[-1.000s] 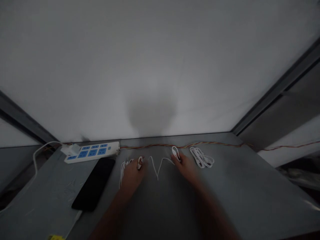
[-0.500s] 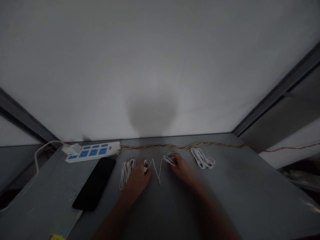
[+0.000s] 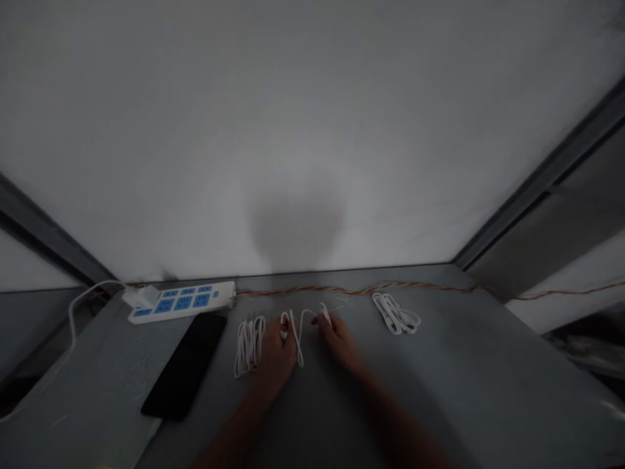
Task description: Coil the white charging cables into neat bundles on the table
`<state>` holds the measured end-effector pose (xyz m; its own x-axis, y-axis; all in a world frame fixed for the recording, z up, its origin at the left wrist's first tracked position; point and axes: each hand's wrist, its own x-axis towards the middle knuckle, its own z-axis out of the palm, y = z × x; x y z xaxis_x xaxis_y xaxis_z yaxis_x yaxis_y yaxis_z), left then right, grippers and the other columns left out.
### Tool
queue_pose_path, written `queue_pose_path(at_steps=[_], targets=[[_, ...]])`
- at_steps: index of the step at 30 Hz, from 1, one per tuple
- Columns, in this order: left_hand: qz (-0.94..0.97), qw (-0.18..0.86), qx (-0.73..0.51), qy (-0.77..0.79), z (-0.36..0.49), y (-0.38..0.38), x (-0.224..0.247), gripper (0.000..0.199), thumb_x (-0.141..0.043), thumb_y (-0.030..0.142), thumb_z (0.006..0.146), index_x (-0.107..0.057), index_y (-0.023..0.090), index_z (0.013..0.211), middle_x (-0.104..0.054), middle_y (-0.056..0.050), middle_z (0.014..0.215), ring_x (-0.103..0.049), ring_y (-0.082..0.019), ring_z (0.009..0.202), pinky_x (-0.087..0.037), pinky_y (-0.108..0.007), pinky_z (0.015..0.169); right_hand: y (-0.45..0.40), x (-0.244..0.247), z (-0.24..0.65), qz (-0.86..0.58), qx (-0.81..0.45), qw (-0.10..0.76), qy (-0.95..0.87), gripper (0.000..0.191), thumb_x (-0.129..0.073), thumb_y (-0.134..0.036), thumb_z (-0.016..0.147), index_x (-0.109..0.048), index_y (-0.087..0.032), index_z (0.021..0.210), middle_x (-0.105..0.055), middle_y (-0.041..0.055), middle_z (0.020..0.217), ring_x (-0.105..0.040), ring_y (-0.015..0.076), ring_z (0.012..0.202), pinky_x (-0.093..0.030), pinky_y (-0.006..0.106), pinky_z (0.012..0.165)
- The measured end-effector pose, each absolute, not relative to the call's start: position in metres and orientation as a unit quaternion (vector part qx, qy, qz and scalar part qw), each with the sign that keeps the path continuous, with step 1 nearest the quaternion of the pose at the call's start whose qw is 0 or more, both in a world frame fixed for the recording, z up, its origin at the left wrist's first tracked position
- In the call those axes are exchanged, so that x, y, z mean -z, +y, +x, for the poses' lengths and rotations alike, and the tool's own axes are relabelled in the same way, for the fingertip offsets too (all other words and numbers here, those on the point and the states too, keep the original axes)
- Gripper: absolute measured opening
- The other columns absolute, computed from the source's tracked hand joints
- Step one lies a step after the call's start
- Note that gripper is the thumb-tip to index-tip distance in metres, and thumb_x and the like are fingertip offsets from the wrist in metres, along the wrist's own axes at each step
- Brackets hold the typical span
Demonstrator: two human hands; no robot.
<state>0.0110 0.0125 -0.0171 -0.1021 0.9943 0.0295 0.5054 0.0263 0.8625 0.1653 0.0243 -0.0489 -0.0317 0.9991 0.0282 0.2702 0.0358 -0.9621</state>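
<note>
A white cable [image 3: 299, 348] runs between my two hands, with a loose loop hanging toward me. My left hand [image 3: 278, 352] is closed on one part of it, at the middle of the table. My right hand [image 3: 339, 339] pinches a small folded bunch of the same cable; its fingertips are partly hidden. Just left of my left hand lies a coiled bundle of white cable [image 3: 249, 345]. Another coiled white cable [image 3: 395, 314] rests to the right, apart from my right hand.
A power strip [image 3: 188, 302] with blue sockets and a white plug [image 3: 141, 296] sits at the back left. In front of it lies a black phone [image 3: 188, 365] with a white cord. Twisted red and yellow wires [image 3: 312, 288] run along the table's back edge, below a pale wall [image 3: 415, 163].
My right hand has come a little to the left, closer to my left hand. The cable's hanging loop has shifted left, and the bunch in my right hand stands more upright.
</note>
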Motion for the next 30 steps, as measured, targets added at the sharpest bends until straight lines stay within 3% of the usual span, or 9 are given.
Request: queue_pose_path(at_steps=[6,9,13,17,24,30], targets=[[0.489,0.436,-0.437,0.616,0.028,0.026,0.024,0.049,-0.032,0.052,0.090,-0.069,0.022,0.078,-0.072,-0.009,0.073,-0.068,-0.028,0.074,-0.051,-0.040,0.072,0.025,0.041,0.130,-0.509,-0.512,0.449,-0.526,0.069,-0.031,-0.072,0.092,-0.070,-0.015,0.093,-0.065,0.0044,0.074,-0.059,0.0169,0.064,-0.045,0.024,0.059],[0.465,0.457,-0.460,0.602,0.034,0.031,0.020,0.060,-0.025,0.058,0.090,-0.069,0.019,0.078,-0.073,-0.010,0.075,-0.070,-0.028,0.078,-0.052,-0.041,0.076,0.026,0.035,0.125,-0.521,-0.491,0.453,-0.531,0.069,-0.027,-0.070,0.094,-0.071,-0.016,0.095,-0.067,0.0053,0.078,-0.061,0.0185,0.068,-0.046,0.026,0.063],[0.455,0.469,-0.484,0.582,0.037,0.028,0.015,0.049,-0.052,0.062,0.079,-0.066,0.016,0.090,-0.074,-0.012,0.089,-0.070,-0.028,0.087,-0.051,-0.041,0.083,0.027,0.034,0.124,-0.518,-0.410,0.477,-0.580,0.066,-0.026,-0.067,0.097,-0.070,-0.019,0.100,-0.068,0.0075,0.089,-0.062,0.0220,0.086,-0.048,0.030,0.077],[0.450,0.491,-0.490,0.562,0.039,0.026,0.015,0.046,-0.061,0.058,0.074,-0.064,0.017,0.095,-0.073,-0.011,0.094,-0.069,-0.028,0.091,-0.051,-0.040,0.087,0.029,0.041,0.127,-0.495,-0.399,0.497,-0.591,0.068,-0.019,-0.064,0.099,-0.070,-0.019,0.101,-0.068,0.0068,0.088,-0.062,0.0202,0.083,-0.049,0.029,0.075],[0.436,0.496,-0.465,0.590,0.043,0.025,0.019,0.045,-0.054,0.059,0.081,-0.059,0.018,0.100,-0.072,-0.010,0.099,-0.069,-0.026,0.094,-0.051,-0.036,0.085,0.037,0.041,0.139,-0.500,-0.328,0.508,-0.621,0.045,-0.035,-0.048,0.101,-0.070,-0.020,0.103,-0.066,0.0070,0.092,-0.062,0.0190,0.084,-0.049,0.029,0.080],[0.444,0.462,-0.438,0.630,0.041,0.027,0.021,0.047,-0.044,0.065,0.086,-0.058,0.020,0.085,-0.069,-0.006,0.079,-0.067,-0.023,0.074,-0.051,-0.032,0.070,0.043,0.035,0.155,-0.524,-0.271,0.497,-0.636,0.036,-0.040,-0.035,0.100,-0.066,-0.016,0.117,-0.065,0.0095,0.096,-0.063,0.0192,0.085,-0.050,0.029,0.078]])
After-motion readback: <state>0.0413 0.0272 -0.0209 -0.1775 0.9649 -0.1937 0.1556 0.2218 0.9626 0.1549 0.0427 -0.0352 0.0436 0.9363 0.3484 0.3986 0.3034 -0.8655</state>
